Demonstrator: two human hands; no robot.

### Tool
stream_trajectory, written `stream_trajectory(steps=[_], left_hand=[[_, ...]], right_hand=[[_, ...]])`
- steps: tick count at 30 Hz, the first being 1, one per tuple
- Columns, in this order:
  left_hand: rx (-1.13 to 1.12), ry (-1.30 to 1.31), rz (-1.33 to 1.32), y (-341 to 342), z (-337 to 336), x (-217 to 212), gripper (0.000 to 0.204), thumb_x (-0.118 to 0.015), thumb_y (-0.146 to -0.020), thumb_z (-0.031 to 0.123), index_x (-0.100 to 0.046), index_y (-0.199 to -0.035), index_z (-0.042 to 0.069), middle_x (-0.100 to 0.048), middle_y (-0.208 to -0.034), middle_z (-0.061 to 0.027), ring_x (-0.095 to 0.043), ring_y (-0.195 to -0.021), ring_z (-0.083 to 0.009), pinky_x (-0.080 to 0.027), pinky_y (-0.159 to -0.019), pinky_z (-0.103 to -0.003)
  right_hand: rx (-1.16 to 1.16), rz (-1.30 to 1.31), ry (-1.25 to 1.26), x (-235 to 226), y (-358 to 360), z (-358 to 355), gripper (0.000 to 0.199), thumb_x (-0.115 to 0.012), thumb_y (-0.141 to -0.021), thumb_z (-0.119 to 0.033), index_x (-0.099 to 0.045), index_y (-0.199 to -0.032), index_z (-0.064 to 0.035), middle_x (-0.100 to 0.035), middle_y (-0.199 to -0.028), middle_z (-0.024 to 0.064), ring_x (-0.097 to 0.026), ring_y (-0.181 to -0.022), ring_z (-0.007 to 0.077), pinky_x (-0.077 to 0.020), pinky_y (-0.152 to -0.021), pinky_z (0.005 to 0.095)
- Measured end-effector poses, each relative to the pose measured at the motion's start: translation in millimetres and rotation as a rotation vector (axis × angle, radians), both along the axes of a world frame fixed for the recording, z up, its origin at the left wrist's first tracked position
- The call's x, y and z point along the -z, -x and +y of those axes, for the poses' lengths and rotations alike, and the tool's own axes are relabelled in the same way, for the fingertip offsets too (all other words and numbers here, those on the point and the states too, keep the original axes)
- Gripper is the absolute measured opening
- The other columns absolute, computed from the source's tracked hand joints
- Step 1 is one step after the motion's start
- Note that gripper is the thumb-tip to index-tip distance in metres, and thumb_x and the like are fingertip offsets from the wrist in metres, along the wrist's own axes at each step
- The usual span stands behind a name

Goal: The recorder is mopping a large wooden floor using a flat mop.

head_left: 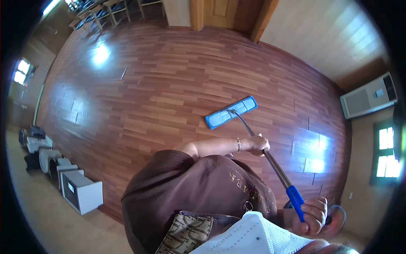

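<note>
A flat mop [220, 118] with a blue-edged, pale rectangular head lies against the wood-look floor [177, 76] ahead of me. Its metal pole slants down to the right, toward my body. My left hand [257, 144], with a bracelet at the wrist, is wrapped round the middle of the pole. At the upper end, the fingers of my right hand [314, 215] close around the blue ribbed handle grip. Both hands hold the same mop, the left one nearer its head.
White box-like appliances [82, 192] and other items line the left wall. Chairs [116, 10] and a table stand at the far left. A wooden door [224, 12] is ahead. On the right are a tall white air conditioner [368, 96] and a fan [336, 220].
</note>
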State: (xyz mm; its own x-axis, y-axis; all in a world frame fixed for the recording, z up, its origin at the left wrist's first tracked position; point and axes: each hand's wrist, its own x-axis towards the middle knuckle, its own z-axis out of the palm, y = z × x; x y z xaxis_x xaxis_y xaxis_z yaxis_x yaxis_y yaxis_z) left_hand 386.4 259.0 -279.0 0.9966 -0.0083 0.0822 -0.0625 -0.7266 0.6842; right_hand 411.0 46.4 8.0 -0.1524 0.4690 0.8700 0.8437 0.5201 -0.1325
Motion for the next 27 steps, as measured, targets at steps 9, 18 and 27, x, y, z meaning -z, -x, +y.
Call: stream_trajectory(steps=[9,18,27], left_hand=[[-0.488,-0.184,-0.217,126,71,20,0.027,-0.062,-0.073,0.027,-0.048,-0.054,0.014,-0.055,-0.06,-0.0052,-0.06,-0.066,-0.0278,-0.046,-0.064,-0.044],[-1.07,-0.229,0.045,299,162,119,0.031,-0.062,-0.075,0.035,-0.05,-0.057,0.013,-0.056,-0.064,-0.0059,-0.06,-0.07,-0.0254,-0.042,-0.061,-0.043],[-1.288,-0.227,-0.053,450,188,170,0.027,-0.066,-0.072,0.006,-0.041,-0.063,0.009,-0.043,-0.062,-0.0049,-0.044,-0.058,-0.0204,-0.043,-0.056,-0.034]], right_hand=[[-0.458,0.29,-0.006,46,30,94,0.043,-0.05,-0.094,-0.044,-0.053,-0.073,-0.0059,-0.058,-0.062,0.0056,-0.059,-0.053,0.0196,-0.0421,-0.044,0.0298],[-0.878,0.372,0.601,120,101,196,0.015,-0.066,-0.073,-0.018,-0.061,-0.082,-0.0067,-0.066,-0.081,0.01,-0.066,-0.085,0.03,-0.0446,-0.085,0.0476],[-1.002,0.372,0.899,200,207,246,0.012,-0.071,-0.073,-0.014,-0.061,-0.075,-0.0068,-0.064,-0.084,0.0077,-0.062,-0.101,0.0299,-0.0387,-0.094,0.0455]])
